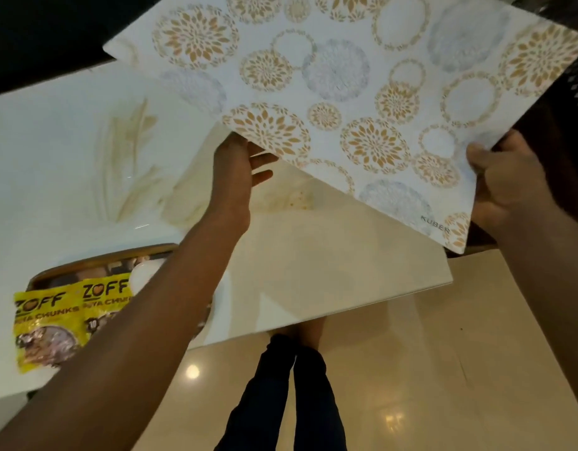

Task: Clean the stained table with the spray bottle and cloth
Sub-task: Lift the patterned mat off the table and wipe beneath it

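You have the patterned placemat lifted off the table with both hands: your left hand supports its near edge from beneath, fingers fairly straight and only loosely curved, while your right hand pinches the corner nearest you, thumb on top and fingers curled under. Keep the mat level and carry it clear so any crumbs stay on it, then set it down well away from the stains. The yellowish smears lie to the left of your left hand, and a smaller speckled patch sits just beyond and below it, between your two hands. Neither spray bottle nor cloth is in view, so you will have to fetch them. Below your left forearm a tray with yellow snack packets crowds the near-left edge; the table corner under your right hand is bare, and the floor beyond it looks open for stepping round.
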